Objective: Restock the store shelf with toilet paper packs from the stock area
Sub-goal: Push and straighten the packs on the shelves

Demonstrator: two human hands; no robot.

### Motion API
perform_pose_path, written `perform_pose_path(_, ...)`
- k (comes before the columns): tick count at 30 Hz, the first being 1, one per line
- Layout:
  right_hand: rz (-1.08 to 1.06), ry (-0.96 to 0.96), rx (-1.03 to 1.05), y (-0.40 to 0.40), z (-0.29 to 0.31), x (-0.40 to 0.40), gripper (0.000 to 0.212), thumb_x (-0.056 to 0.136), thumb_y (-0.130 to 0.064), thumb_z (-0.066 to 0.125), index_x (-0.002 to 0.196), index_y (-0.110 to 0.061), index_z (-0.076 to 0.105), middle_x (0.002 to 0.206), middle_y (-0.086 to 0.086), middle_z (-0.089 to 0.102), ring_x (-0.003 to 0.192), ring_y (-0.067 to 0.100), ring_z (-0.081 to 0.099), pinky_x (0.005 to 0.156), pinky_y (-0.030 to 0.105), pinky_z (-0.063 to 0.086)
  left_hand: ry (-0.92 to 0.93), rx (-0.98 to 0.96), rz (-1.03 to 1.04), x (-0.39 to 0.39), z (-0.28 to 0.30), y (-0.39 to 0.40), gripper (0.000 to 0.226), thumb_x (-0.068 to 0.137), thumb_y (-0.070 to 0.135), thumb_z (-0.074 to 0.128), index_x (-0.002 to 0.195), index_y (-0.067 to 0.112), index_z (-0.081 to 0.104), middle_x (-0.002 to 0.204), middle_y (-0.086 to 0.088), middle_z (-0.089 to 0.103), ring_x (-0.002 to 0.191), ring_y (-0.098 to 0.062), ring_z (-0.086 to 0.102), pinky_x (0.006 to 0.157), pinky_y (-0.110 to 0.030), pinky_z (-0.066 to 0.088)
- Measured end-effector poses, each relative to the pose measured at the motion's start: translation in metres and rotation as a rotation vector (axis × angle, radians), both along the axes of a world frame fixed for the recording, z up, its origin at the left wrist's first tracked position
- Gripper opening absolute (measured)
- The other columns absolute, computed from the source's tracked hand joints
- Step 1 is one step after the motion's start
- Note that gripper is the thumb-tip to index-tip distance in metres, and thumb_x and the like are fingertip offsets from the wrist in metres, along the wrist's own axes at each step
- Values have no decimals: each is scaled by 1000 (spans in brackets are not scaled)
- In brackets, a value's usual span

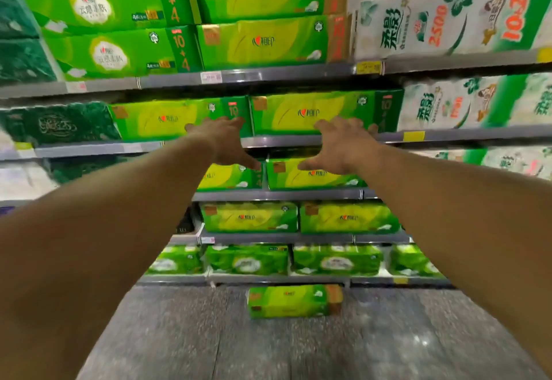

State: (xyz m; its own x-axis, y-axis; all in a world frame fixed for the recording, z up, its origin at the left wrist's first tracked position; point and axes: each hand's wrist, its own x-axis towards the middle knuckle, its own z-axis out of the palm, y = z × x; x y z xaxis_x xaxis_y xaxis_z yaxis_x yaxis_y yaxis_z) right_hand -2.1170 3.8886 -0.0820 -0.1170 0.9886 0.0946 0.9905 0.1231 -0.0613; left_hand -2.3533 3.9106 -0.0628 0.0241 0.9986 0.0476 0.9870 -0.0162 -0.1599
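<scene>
Both grips spread, empty; green pack (313,113) behind right grip (343,145).

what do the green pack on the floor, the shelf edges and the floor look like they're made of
Green pack on the floor: probably soft printed plastic film, going by its glossy sheen and rounded corners.
Shelf edge: likely grey painted metal, smooth and straight, carrying price tags.
Floor: grey, speckled, slightly shiny, perhaps polished stone or terrazzo; blur leaves it open.
</scene>
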Motion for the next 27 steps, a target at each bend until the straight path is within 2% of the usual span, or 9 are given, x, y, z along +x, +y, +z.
perform_pose_path(3,3,6,-39,-35,-44,-4,106,74,-83,60,156,-27,23,158,10,28,146,40,21,113,70,17,-1,-61,-25,-3,-39,-26,133,53,93,64,160,29,18,164,-7,31,145,-40,34,113,-64,33)
perform_pose_path(6,-12,36,-117,-61,-82,-10,102,74,-82,62,154,-27,28,153,11,34,143,40,26,112,71,17,-54,-109,-33,-1,-77,-51,128,58,87,71,160,30,18,163,-6,30,146,-38,31,115,-62,30)
perform_pose_path(10,-12,-25,-280,-99,-143,-19,106,78,-83,55,159,-28,15,162,9,22,147,40,21,113,69,20,-39,-240,-77,0,-153,-96,124,61,85,71,160,31,18,163,-5,31,145,-37,33,114,-62,33)
perform_pose_path(14,-2,-14,-360,-130,-195,-21,106,76,-83,55,158,-26,17,160,12,25,145,42,21,113,70,20,-20,-368,-63,-7,-207,-130,121,67,83,69,161,31,12,164,-5,28,147,-38,30,112,-65,33)
perform_pose_path(18,-33,25,-409,-147,-214,-27,109,77,-81,59,159,-28,11,165,9,15,150,39,12,115,69,14,-73,-416,-36,-18,-232,-141,123,67,82,70,161,33,8,168,-2,20,151,-35,24,115,-67,25)
perform_pose_path(27,-99,34,-462,-149,-247,-42,110,75,-81,60,159,-29,12,166,9,13,151,40,12,116,70,13,-113,-474,-45,-32,-267,-142,122,69,81,69,161,31,7,167,-3,20,151,-38,20,115,-68,25)
